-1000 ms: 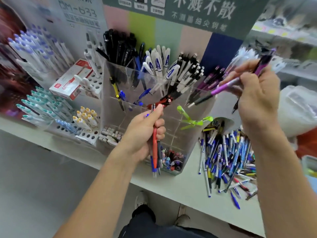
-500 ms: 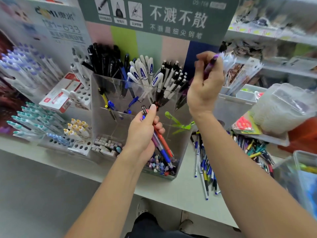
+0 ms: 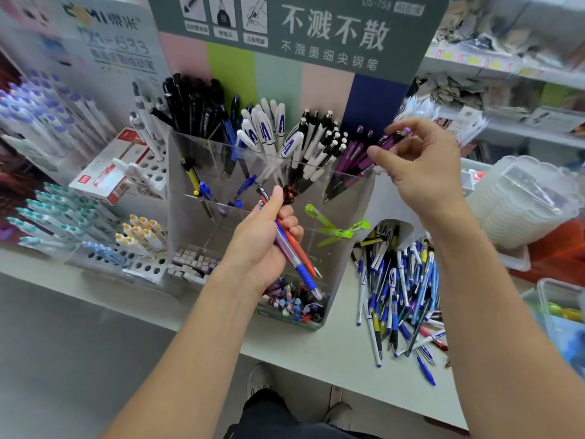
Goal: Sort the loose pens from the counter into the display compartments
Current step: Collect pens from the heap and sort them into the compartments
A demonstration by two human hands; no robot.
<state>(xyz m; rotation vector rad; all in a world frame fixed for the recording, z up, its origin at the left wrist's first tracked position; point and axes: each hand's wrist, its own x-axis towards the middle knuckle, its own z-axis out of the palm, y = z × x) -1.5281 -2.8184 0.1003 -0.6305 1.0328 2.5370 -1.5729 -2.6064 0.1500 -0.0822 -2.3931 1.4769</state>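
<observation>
At the middle of the view stands a clear acrylic display (image 3: 190,236) on the pale counter (image 3: 316,353), its back compartments packed with black pens (image 3: 193,103), white pens with blue lettering (image 3: 269,131), black-and-white pens (image 3: 319,144) and purple pens (image 3: 351,160). The left hand (image 3: 262,245), just in front of the display, grips a small bunch: a red pen (image 3: 296,248) and a clear pen with blue grip (image 3: 294,258), tips slanting toward five o'clock. At two o'clock the right hand (image 3: 424,166) pinches a purple pen (image 3: 391,141) above the purple compartment. A heap of loose pens (image 3: 399,289) lies on the counter at four o'clock, beside the display.
</observation>
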